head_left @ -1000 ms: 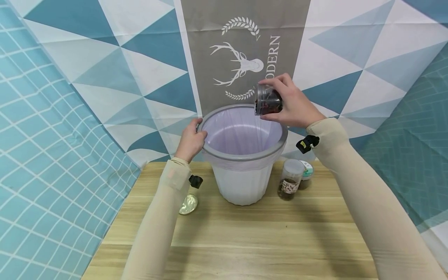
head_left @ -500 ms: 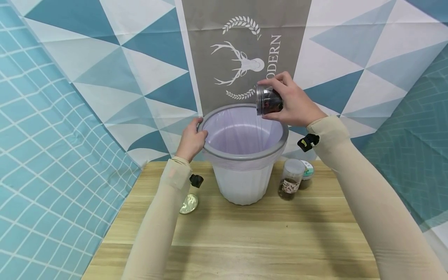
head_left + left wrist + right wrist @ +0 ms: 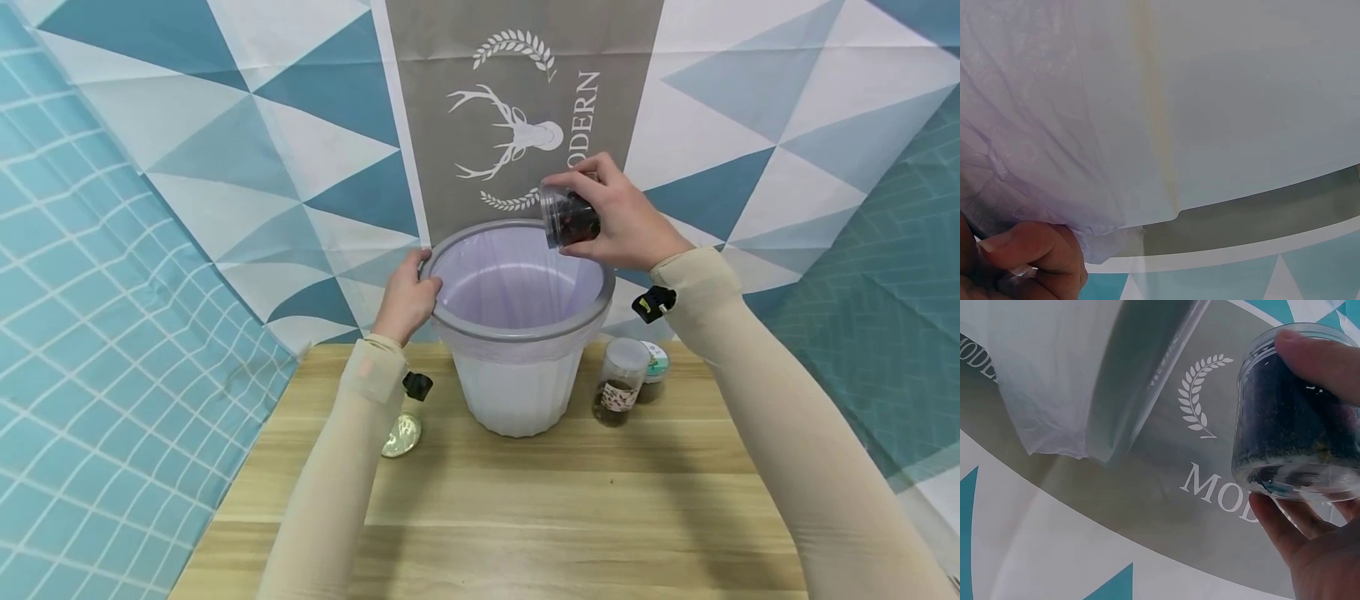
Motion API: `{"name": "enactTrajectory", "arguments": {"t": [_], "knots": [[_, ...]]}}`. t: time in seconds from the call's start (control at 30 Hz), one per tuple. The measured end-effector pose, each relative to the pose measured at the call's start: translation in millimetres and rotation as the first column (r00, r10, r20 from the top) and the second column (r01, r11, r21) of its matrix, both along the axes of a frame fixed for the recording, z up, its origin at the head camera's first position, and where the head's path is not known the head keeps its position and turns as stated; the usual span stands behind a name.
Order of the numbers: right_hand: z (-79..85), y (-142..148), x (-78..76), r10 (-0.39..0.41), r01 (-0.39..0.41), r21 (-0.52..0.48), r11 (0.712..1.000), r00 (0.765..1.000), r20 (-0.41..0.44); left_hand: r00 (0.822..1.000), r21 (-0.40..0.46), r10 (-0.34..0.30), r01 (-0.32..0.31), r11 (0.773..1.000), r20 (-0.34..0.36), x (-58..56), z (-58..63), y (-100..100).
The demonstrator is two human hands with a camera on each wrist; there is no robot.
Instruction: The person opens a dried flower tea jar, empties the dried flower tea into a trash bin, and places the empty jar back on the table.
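Observation:
A white plastic trash can [image 3: 517, 396] with a grey rim stands at the back of the table, lined with a thin lilac bag [image 3: 495, 292]. My left hand [image 3: 405, 296] grips the can's left rim; in the left wrist view its fingers [image 3: 1035, 250] curl beside the crinkled bag edge. Above the right part of the rim, my right hand [image 3: 626, 217] holds a clear jar [image 3: 570, 218] on its side between thumb and fingers. The jar's ridged neck points left over the can, tipped slightly downward. Dark contents show through its wall, also in the right wrist view.
Right of the can stands a clear jar [image 3: 619, 392] with a patterned label and dark contents. Behind it is another jar with a green-and-white lid [image 3: 657, 362]. A shiny gold lid [image 3: 402, 435] lies on the wooden table [image 3: 495, 533] by my left forearm. Patterned cloth [image 3: 337, 125] hangs behind.
The jar in my right hand has shifted slightly left and its neck end has tipped a little downward. My left hand keeps its place on the rim.

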State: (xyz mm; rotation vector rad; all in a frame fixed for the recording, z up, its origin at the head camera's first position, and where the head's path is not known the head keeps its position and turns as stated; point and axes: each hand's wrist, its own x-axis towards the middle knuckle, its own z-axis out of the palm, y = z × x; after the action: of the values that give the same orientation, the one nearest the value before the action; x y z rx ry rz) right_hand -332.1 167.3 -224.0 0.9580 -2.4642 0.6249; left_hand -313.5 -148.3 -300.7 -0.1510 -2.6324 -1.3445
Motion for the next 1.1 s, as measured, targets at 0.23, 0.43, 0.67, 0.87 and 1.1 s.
{"name": "enactTrajectory", "arguments": {"t": [0.23,0.43,0.67,0.87,1.1], "knots": [[1.3,1.1,-0.9,-0.013,0.013,0.009,1.000,1.000,-0.019,1.000,0.007,-0.001,0.001,1.000,-0.006,0.5,0.6,0.7],[3.3,3.5,-0.6,-0.017,0.017,0.006,1.000,1.000,-0.015,1.000,-0.001,0.004,-0.004,1.000,-0.008,-0.2,0.4,-0.1],[5.4,4.1,1.3,-0.023,0.023,-0.004,1.000,1.000,-0.017,1.000,0.002,0.006,-0.006,1.000,-0.011,-0.1,-1.1,-0.6],[4.4,4.7,1.0,-0.026,0.026,-0.013,1.000,1.000,-0.013,1.000,0.001,0.007,-0.007,1.000,-0.014,-0.7,-1.5,-0.9],[2.7,4.9,0.7,-0.026,0.026,-0.015,1.000,1.000,0.002,1.000,0.002,0.006,-0.006,1.000,-0.017,0.1,-0.6,0.0]]}}
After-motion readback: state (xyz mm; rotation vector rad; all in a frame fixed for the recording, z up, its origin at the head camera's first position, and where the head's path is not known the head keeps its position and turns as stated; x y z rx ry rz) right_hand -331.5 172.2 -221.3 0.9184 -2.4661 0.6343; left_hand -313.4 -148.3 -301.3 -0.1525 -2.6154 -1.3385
